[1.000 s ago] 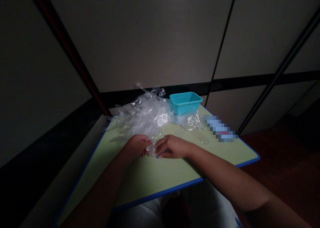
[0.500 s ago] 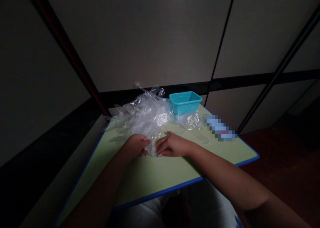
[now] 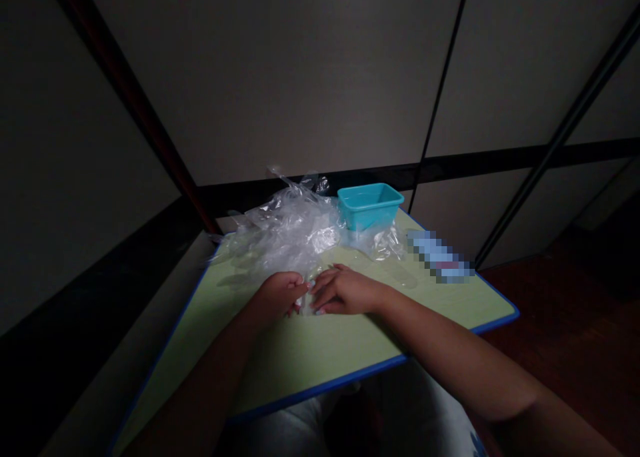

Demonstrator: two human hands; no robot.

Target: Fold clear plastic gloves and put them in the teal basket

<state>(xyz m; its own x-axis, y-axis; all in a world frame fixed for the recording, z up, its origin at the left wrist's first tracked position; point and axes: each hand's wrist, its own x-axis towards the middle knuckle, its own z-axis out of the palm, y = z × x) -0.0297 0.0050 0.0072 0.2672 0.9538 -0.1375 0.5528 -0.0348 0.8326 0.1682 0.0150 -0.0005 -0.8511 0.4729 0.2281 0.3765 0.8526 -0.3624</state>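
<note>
Crumpled clear plastic point(image 3: 295, 233) lies in a shiny heap on the pale green table point(image 3: 320, 350). At the heap's near edge my left hand point(image 3: 281, 293) is closed, thumb and fingers pinching a small piece of clear plastic point(image 3: 306, 305). My right hand point(image 3: 345, 290) faces it from the right, fingers bent and slightly apart, its fingertips touching the same piece. The fingertips of the two hands nearly meet.
A turquoise rectangular tub point(image 3: 371, 207) stands behind, right of the heap, with more clear plastic point(image 3: 385, 241) before it. A blurred-out light blue item point(image 3: 440, 257) lies at the table's right edge. Dark-trimmed panels point(image 3: 300, 77) rise behind the table.
My left hand has moved slightly right, closer to my right fingertips, and less of the plastic between them shows. My right hand has barely moved.
</note>
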